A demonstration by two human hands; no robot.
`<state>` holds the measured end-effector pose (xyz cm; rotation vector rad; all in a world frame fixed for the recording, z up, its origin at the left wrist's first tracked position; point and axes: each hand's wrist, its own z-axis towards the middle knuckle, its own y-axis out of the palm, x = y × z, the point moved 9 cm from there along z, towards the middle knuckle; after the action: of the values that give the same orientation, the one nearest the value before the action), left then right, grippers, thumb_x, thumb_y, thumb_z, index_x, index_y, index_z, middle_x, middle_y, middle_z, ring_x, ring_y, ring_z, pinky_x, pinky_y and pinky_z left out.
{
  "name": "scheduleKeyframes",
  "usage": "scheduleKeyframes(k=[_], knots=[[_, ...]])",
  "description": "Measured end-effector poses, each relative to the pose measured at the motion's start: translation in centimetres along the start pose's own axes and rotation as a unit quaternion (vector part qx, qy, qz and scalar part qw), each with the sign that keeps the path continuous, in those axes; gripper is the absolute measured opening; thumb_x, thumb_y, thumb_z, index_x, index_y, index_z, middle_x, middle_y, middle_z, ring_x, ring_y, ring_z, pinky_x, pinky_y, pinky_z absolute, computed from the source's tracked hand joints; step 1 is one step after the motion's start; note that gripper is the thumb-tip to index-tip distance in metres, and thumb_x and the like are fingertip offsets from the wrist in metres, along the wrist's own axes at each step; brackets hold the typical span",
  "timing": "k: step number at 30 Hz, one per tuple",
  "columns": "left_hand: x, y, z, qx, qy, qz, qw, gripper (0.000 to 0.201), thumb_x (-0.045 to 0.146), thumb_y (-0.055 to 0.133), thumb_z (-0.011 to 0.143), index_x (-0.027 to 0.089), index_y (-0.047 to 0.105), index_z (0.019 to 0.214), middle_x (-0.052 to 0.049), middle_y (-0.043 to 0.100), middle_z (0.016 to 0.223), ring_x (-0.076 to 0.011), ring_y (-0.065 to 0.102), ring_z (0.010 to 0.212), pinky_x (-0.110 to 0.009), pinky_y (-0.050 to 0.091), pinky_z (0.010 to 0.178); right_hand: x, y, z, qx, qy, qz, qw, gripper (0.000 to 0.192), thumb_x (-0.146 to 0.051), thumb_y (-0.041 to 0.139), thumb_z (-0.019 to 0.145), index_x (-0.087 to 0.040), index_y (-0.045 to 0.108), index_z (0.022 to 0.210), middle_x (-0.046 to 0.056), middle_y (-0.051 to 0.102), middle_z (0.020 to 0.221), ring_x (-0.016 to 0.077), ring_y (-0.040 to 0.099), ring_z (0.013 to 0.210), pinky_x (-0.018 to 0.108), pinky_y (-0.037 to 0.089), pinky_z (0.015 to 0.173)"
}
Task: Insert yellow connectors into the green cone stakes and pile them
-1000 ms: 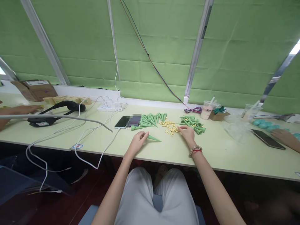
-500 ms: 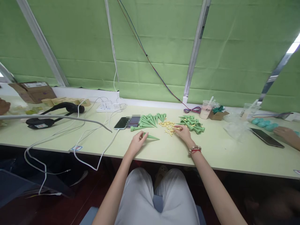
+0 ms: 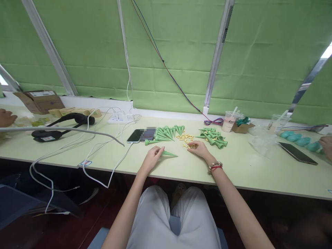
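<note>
My left hand (image 3: 152,156) rests on the pale green table (image 3: 233,166) and holds the wide end of a green cone (image 3: 169,153) that lies flat, its tip pointing right. My right hand (image 3: 199,149) is at the near edge of a scatter of small yellow pieces (image 3: 185,138), fingers pinched on one of them. A pile of green cones (image 3: 166,132) lies behind my left hand. A second pile of green cones (image 3: 213,135) lies behind my right hand.
A phone (image 3: 135,135) on a white cable (image 3: 109,173) lies left of the cones, by a power strip (image 3: 119,119). A black device (image 3: 59,126) and cardboard boxes (image 3: 38,100) are at far left. Drink cups (image 3: 228,121), another phone (image 3: 297,153) and other people's hands (image 3: 327,145) flank me.
My right hand has slid left from the right cone pile to the yellow pieces and closed its fingers on one. My left hand stays on the cone.
</note>
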<state>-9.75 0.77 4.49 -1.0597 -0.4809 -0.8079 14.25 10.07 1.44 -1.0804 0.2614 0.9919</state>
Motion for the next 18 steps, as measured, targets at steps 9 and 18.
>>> scheduleKeyframes(k=[9, 18], knots=[[-1.04, 0.17, -0.02, 0.000, -0.032, -0.017, 0.999, 0.034, 0.053, 0.044, 0.081, 0.020, 0.045, 0.075, 0.004, 0.046, 0.067, -0.0109, 0.041, 0.055, -0.025, 0.034, 0.059, -0.51, -0.04, -0.07, -0.001, -0.006, 0.021, 1.000, 0.017, -0.026, 0.066, 0.069, -0.017, 0.072, 0.082, 0.006, 0.071, 0.082, 0.0155, 0.057, 0.064, 0.029, 0.046, 0.062], [-1.01, -0.02, -0.07, 0.005, -0.030, -0.004, 1.000, 0.034, 0.054, 0.041, 0.082, 0.020, 0.046, 0.075, 0.003, 0.046, 0.066, -0.0113, 0.041, 0.055, -0.025, 0.035, 0.059, -0.63, 0.07, -0.07, -0.009, -0.005, 0.021, 1.000, 0.016, -0.024, 0.066, 0.068, -0.019, 0.072, 0.081, 0.005, 0.072, 0.084, 0.0156, 0.060, 0.064, 0.029, 0.048, 0.061]])
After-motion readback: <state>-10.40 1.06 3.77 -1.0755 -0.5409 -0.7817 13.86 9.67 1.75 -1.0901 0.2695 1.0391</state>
